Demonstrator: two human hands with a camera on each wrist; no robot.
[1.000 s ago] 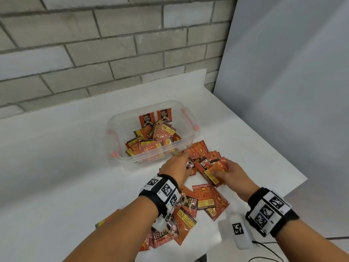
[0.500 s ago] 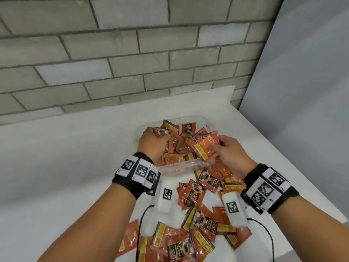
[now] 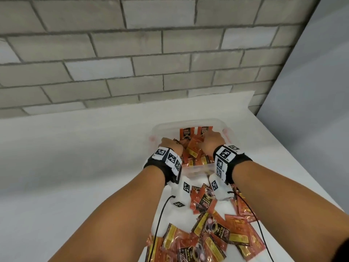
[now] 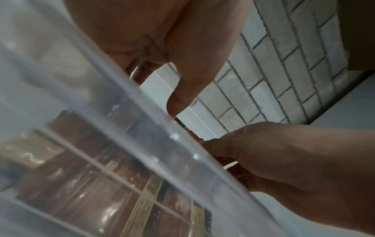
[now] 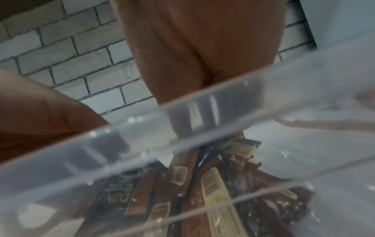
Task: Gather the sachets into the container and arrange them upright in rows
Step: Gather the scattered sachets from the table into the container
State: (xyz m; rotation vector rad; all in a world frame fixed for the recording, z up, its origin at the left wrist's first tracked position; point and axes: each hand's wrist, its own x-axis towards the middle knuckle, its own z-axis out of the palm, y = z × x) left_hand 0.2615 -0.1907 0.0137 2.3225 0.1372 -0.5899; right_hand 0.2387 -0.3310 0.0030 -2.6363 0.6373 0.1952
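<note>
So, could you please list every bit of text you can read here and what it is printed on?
"D2X": top of the upright sachets at the container's far wall.
"D2X", upside down: loose sachet on the table.
"BLACK": same loose sachet, likely, small.
Finer print and yellow panels: too blurred.
Wristband squares: coded patterns, not text.
Wrist views: nothing legible.

Black wristbands (image 3: pixel 159 168) carry white tagged blocks (image 3: pixel 225 155) and cables (image 3: pixel 160 214).
</note>
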